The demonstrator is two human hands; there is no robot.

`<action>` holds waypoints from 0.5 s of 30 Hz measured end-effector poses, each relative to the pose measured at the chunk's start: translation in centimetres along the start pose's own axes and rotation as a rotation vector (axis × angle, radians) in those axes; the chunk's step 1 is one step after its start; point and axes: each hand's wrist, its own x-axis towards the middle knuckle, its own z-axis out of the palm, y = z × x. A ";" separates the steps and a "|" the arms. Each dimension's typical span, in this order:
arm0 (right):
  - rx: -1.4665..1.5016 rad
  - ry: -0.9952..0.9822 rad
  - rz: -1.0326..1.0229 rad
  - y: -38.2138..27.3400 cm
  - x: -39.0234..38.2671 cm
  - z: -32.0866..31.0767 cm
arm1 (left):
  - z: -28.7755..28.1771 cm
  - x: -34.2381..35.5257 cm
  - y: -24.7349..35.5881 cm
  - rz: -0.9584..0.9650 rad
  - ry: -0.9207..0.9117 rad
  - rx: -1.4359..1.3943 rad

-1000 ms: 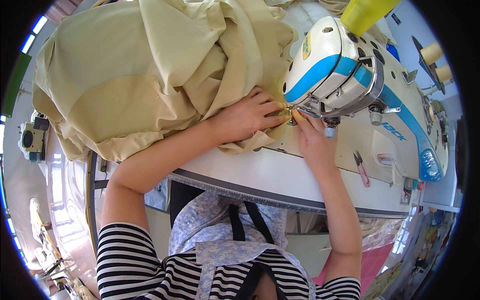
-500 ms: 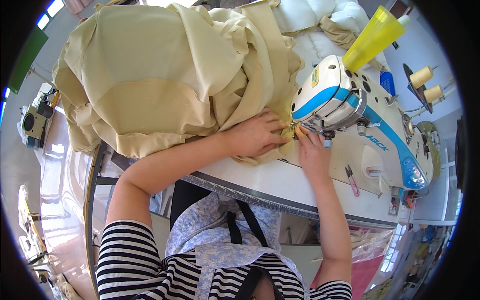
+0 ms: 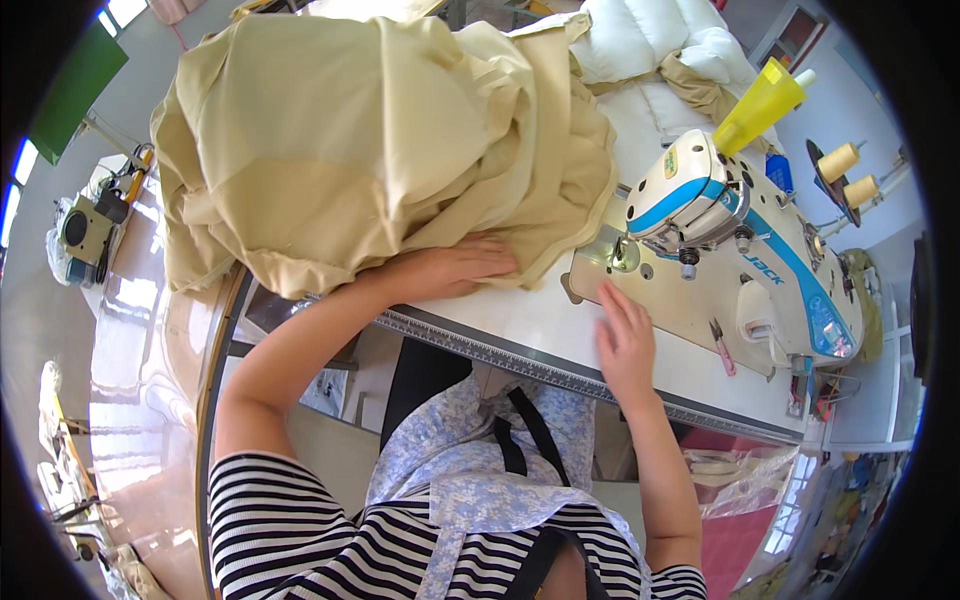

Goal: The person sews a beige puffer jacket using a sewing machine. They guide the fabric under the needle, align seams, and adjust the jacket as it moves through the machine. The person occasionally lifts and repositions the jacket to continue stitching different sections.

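Observation:
A large heap of beige fabric (image 3: 300,130) covers the left of the sewing table, its right edge lying just left of the sewing machine's needle area. My left hand (image 3: 460,270) rests on the fabric's near edge, fingers stretched out flat over the cloth. My right hand (image 3: 626,345) is over the machine bed in front of the needle area, its fingers extended and holding nothing. The white and blue sewing machine (image 3: 700,185) stands to the right, a small lamp glow under its head. No cloth shows beneath the presser foot.
Pink-handled thread snips (image 3: 722,348) lie on the bed right of my right hand. A ruler strip (image 3: 500,363) runs along the table's front edge. Thread cones (image 3: 838,162) stand at the far right, a yellow cone-shaped holder (image 3: 760,105) on the machine. White padded material (image 3: 640,40) is piled behind.
The beige fabric has moved left, away from the needle, and my left hand has gone left with it. My right hand has left the cloth and drawn slightly nearer.

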 end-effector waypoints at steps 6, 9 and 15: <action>-0.064 0.018 -0.055 -4.4 7.2 2.4 | -3.9 -10.1 6.1 -0.476 0.361 -0.080; -0.163 -0.003 -0.154 -2.3 11.7 5.0 | -5.7 -14.2 9.1 -0.778 0.547 0.049; 0.591 -0.459 -0.063 -16.1 12.9 4.5 | -25.6 -23.4 6.9 -0.763 1.111 0.850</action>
